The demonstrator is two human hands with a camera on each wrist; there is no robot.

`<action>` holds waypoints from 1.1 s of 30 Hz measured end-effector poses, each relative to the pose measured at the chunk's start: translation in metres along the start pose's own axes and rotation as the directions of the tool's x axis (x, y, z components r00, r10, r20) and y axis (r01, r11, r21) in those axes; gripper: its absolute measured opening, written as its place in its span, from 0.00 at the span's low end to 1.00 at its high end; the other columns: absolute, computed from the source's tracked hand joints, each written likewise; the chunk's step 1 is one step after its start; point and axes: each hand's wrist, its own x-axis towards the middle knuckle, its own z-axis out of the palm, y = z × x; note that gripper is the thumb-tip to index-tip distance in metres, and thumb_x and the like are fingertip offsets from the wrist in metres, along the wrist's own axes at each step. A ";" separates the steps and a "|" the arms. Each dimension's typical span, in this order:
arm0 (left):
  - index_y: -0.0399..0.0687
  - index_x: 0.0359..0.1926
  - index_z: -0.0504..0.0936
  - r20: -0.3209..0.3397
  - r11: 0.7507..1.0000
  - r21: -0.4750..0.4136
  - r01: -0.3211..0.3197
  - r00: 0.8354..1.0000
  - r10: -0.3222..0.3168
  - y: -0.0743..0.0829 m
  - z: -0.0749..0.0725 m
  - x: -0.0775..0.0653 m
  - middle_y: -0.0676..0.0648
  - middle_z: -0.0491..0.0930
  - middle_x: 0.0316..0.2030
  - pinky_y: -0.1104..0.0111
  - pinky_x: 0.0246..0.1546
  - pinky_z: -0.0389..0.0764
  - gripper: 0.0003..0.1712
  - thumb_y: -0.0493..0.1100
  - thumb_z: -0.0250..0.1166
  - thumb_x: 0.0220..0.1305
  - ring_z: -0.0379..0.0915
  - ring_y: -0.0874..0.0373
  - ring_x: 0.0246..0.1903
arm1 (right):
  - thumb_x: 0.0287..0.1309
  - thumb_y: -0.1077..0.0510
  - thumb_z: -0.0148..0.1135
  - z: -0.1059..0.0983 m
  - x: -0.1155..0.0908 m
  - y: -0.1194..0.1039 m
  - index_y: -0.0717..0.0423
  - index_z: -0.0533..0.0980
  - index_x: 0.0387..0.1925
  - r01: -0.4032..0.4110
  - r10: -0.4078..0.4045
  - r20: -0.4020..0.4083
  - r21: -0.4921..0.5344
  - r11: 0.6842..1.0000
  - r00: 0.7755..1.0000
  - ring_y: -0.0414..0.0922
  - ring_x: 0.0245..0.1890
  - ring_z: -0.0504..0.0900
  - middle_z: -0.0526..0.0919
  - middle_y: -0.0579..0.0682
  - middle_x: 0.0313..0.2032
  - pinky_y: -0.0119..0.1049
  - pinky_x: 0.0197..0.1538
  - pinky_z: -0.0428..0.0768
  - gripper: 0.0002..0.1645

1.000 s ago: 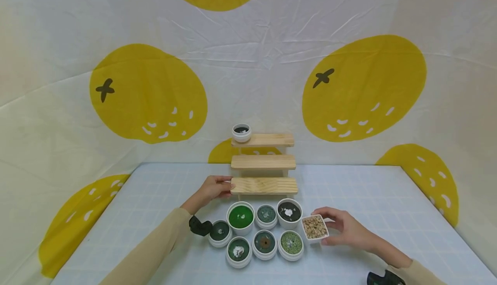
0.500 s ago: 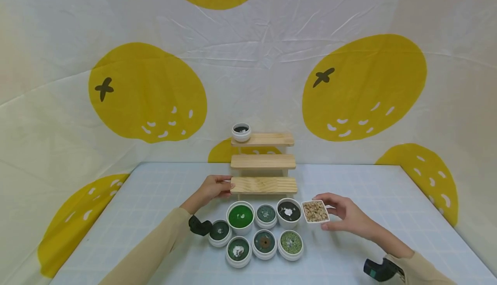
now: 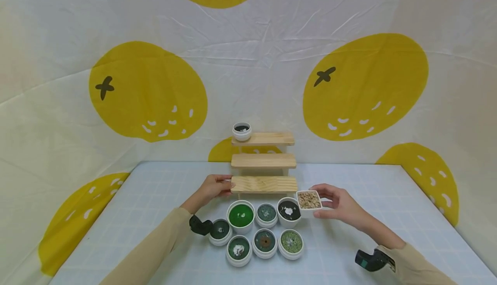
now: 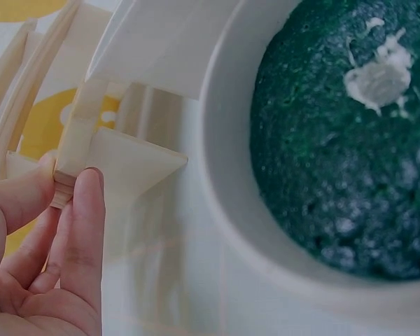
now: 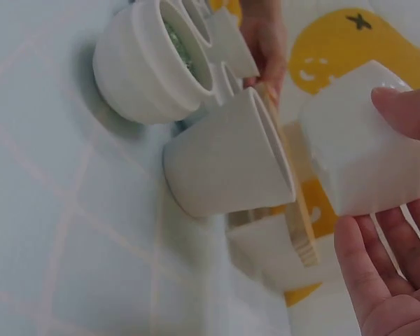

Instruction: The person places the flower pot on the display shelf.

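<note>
My right hand point(image 3: 337, 203) grips a square white pot point(image 3: 309, 200) with tan gravel-like bits in it, lifted off the table near the right end of the bottom step. In the right wrist view, thumb and fingers hold the pot point(image 5: 367, 143) by opposite sides. My left hand point(image 3: 212, 187) pinches the left end of the bottom wooden step point(image 3: 264, 185) of a three-tier stand; the left wrist view shows thumb and fingers on the board's end point(image 4: 73, 157). On the top step point(image 3: 273, 138) a small round white pot point(image 3: 242, 132) with dark filling stands at the left.
Several round white pots with green or dark fillings crowd in front of the stand, among them a green one point(image 3: 240, 215), a dark one point(image 3: 289, 211) and a speckled one point(image 3: 291, 242). A curtain point(image 3: 268, 95) with yellow fruit hangs behind the pale table point(image 3: 341, 254).
My right hand has raised the square pot and carried it away from me, then left towards the bottom step. The left hand has stayed on the stand.
</note>
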 end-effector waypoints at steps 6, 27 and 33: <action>0.35 0.60 0.75 0.001 1.000 -0.019 0.001 1.000 -0.001 0.000 0.000 0.000 0.37 0.83 0.44 0.73 0.30 0.86 0.25 0.37 0.65 0.62 0.78 0.63 0.25 | 0.48 0.59 0.74 0.001 0.009 -0.006 0.66 0.68 0.58 -0.001 0.001 -0.023 0.025 1.000 1.000 0.37 0.49 0.78 0.75 0.63 0.54 0.26 0.50 0.82 0.37; 0.36 0.60 0.74 0.005 1.000 -0.021 0.016 1.000 -0.016 0.002 -0.001 -0.004 0.37 0.82 0.47 0.71 0.34 0.86 0.25 0.39 0.65 0.63 0.79 0.62 0.26 | 0.48 0.60 0.74 0.012 0.056 -0.043 0.64 0.67 0.61 0.081 -0.081 -0.059 0.009 0.997 0.995 0.51 0.54 0.77 0.75 0.62 0.54 0.31 0.55 0.81 0.39; 0.36 0.60 0.74 0.003 1.000 -0.011 0.014 1.000 -0.014 0.002 0.000 0.000 0.36 0.82 0.48 0.70 0.35 0.86 0.26 0.39 0.65 0.63 0.80 0.62 0.27 | 0.49 0.63 0.72 0.012 0.070 -0.051 0.65 0.67 0.60 0.091 -0.086 -0.054 0.079 0.993 0.995 0.46 0.51 0.78 0.75 0.62 0.53 0.28 0.54 0.82 0.37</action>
